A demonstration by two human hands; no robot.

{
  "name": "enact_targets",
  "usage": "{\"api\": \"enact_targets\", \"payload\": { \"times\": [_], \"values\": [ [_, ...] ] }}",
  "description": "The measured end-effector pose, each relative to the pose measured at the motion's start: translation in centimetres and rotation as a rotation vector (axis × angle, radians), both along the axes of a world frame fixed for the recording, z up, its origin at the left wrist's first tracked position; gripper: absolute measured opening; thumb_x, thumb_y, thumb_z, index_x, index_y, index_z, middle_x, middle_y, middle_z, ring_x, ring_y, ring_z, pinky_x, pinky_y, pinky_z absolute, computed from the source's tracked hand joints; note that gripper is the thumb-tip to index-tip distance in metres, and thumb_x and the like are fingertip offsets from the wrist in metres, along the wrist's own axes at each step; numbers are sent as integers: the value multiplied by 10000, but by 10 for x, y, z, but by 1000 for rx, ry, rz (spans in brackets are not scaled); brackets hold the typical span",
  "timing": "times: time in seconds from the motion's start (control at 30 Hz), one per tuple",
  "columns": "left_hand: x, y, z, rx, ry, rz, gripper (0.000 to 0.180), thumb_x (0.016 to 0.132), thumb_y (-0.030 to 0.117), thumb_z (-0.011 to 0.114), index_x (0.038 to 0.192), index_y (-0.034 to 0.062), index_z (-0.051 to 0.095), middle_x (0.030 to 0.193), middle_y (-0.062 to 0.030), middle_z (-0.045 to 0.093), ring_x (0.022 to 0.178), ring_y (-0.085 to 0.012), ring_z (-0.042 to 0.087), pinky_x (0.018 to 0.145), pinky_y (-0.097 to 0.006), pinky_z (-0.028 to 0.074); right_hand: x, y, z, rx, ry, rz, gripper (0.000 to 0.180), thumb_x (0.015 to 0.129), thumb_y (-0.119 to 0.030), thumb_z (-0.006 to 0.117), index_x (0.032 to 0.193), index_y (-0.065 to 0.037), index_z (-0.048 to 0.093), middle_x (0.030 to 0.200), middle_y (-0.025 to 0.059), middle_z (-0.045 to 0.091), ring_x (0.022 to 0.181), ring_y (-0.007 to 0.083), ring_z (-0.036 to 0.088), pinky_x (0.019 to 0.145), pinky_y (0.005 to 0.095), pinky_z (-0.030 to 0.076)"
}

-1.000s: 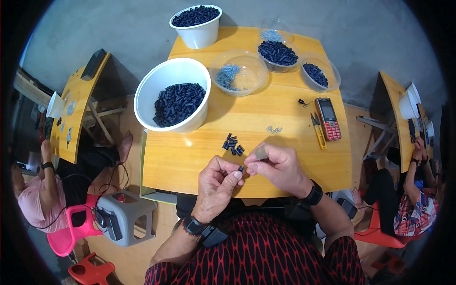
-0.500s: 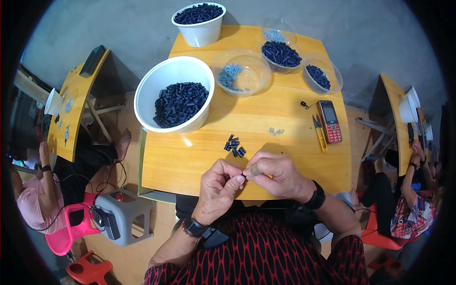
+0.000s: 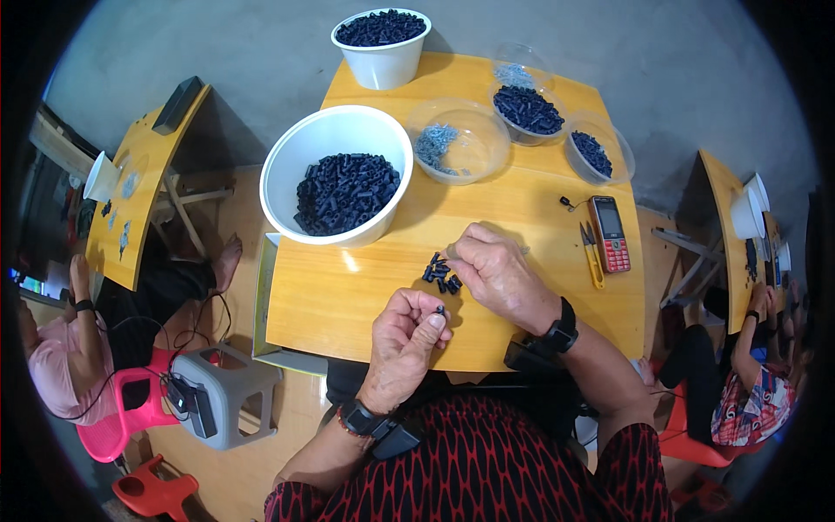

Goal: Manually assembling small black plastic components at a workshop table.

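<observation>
One small black piece (image 3: pixel 440 310) is pinched at the fingertips of the left hand (image 3: pixel 407 344), just below the middle of the frame, over the near edge of the counter (image 3: pixel 348 296). The left fingers are curled narrow around it. Just above it, a small heap of like black pieces (image 3: pixel 439 274) lies on the counter, and the right hand (image 3: pixel 496 274) rests at that heap with its fingers drawn close together at the heap's upper right edge; whether anything is held between them cannot be told.

For the step to be done well, the pinched piece would best be kept steady and turned so that its end faces the right hand, and a single piece should be drawn from the heap without the others being scattered.

Further out, a large white bowl (image 3: pixel 337 174) of black pieces stands at upper left of the heap, a clear bowl (image 3: pixel 457 143) of pale grey bits beyond it, and snips (image 3: pixel 591 252) and a red phone (image 3: pixel 609 233) lie to the right. A second white tub (image 3: pixel 381 43) stands at the top of the frame.
</observation>
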State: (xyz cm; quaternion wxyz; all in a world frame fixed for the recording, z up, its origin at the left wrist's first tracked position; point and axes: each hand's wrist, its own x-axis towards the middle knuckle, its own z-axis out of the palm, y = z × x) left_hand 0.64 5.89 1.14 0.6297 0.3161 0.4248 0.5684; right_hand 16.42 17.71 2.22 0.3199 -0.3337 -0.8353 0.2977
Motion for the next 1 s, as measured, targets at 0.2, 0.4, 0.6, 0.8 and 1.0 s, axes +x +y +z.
{"api": "enact_targets", "payload": {
  "times": [0.2,0.4,0.6,0.8,1.0],
  "values": [
    [-1,2,-2,1,1,-5,146,979,108,638,1064,37,543,912,-38,614,758,-98,579,697,-240,496,-1,-1,6,41,-83,17,75,848,2,633,850,21,561,853,195,535,792,418,584,666,474,470],
    [0,3,-4,14,-12,-5,136,982,104,633,1061,35,546,913,-42,618,772,-101,591,681,-238,501,6,-2,10,12,-75,26,88,865,-2,626,889,22,545,877,199,547,815,423,584,692,474,480],
    [-2,4,-3,9,7,19,130,983,111,635,1052,37,552,907,-34,627,761,-93,599,661,-227,503,19,-21,17,-95,39,51,97,882,3,641,937,22,563,902,170,639,792,309,686,680,378,535],
    [-2,5,-2,18,1,-5,143,975,111,648,1066,27,578,911,-36,644,742,-82,601,639,-216,497,16,-34,11,-635,428,71,47,920,34,610,960,18,592,887,50,646,791,108,683,686,247,566],
    [-2,4,-2,25,12,-7,154,969,108,656,1074,21,585,906,-29,640,746,-78,599,643,-218,499,18,-37,11,-677,497,89,57,924,38,606,978,21,605,891,51,649,773,104,677,676,245,560]
  ]
}}
